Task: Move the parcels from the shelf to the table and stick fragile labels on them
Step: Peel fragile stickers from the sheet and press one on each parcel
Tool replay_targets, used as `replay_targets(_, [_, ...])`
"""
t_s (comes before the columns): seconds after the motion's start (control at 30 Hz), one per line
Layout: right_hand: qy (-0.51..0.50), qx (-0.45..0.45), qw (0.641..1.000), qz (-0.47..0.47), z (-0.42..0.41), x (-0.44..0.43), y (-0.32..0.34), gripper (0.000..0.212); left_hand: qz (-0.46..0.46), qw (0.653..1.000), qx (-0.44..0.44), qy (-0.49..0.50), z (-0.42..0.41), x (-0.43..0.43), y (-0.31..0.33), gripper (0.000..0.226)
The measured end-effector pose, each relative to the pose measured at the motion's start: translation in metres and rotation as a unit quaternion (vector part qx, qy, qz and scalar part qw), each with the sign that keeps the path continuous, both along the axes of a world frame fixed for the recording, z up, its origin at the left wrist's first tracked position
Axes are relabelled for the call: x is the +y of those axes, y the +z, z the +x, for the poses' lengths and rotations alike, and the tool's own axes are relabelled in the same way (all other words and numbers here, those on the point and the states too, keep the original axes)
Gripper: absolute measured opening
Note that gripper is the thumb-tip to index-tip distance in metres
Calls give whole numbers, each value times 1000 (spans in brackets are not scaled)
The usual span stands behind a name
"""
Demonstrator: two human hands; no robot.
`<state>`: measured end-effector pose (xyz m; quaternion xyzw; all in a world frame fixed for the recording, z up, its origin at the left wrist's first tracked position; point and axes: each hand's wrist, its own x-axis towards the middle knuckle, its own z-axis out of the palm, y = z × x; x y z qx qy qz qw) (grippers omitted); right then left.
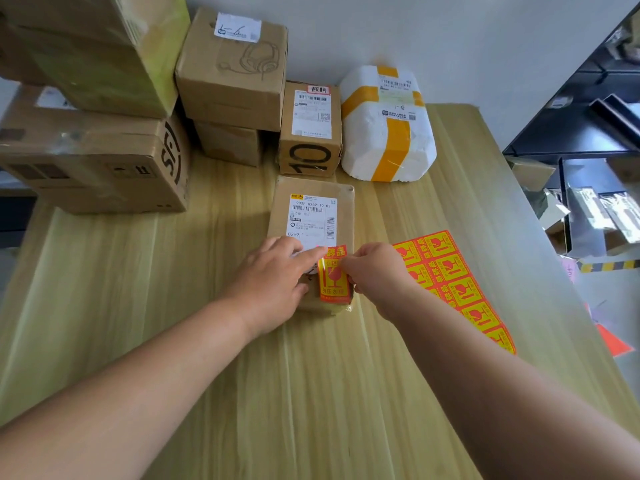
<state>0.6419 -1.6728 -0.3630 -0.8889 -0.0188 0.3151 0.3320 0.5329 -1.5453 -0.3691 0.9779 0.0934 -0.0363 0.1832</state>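
Head view. Noted nearest the camera: two bare forearms reaching forward over the pale wood-grain surface (311, 393).

Further out, found the left hand (273, 282) lying with straight fingers on the near end of a flat brown parcel (313, 187), forefinger pressing down the upper corner of a red-and-yellow fragile label (333, 278). Found the right hand (375, 275) pinching the same label at its right edge, fingertips curled in. Label's upper part bowed and glossy, so judged not yet fully stuck.

Parcel lying on the surface at mid-width, white shipping label (313, 216) face up, just beyond the left hand. Sheet of spare fragile labels (453, 285) lying just right of the right hand.

Behind, against the wall:
- a box marked 10 (310, 157)
- a white foam parcel (384, 140) bound in yellow tape
- stacked cartons (93, 154) to the left

Dark shelf (588, 133) at far right.

Recommended for the step in hand:
- Hold the left forefinger down as anchor.
- Lower the pinched edge slowly and release only once flat.
- Smooth outward from the anchored corner to drive out air.
- Stay clear of the shipping label's barcode.
- Avoid wrapping the label over the parcel's near-right corner, with crumpled tape showing there.

Risk judged: a crease or trapped bubble if dropped all at once.
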Motion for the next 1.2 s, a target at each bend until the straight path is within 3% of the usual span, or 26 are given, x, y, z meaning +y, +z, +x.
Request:
replay_targets(0.27, [86, -69, 991, -73, -2, 1, 6, 18, 18, 1000, 18, -2, 4, 1, -2, 56])
replay_targets(0.43, [80, -127, 983, -110, -3, 0, 6, 25, 17, 1000, 23, 4, 6, 1, -1, 55])
replay_targets(0.53, [93, -144, 980, -104, -2, -5, 7, 31, 9, 1000, 20, 11, 7, 0, 0, 53])
replay_targets(0.6, [128, -186, 971, -80, -4, -8, 3, 24, 13, 1000, 24, 13, 9, -1, 0, 53])
replay_targets(0.77, [247, -288, 924, -42, -9, -20, -9, 34, 26, 998, 49, 16, 14, -2, 1, 59])
replay_targets(1.0, [305, -276, 909, -72, -8, -33, -10, 54, 60, 996, 62, 2, 14, -4, 2, 56])
replay_targets(1.2, [384, -274, 874, -112, -14, -51, -16, 71, 95, 991, 71, -65, 1, -4, -1, 56])
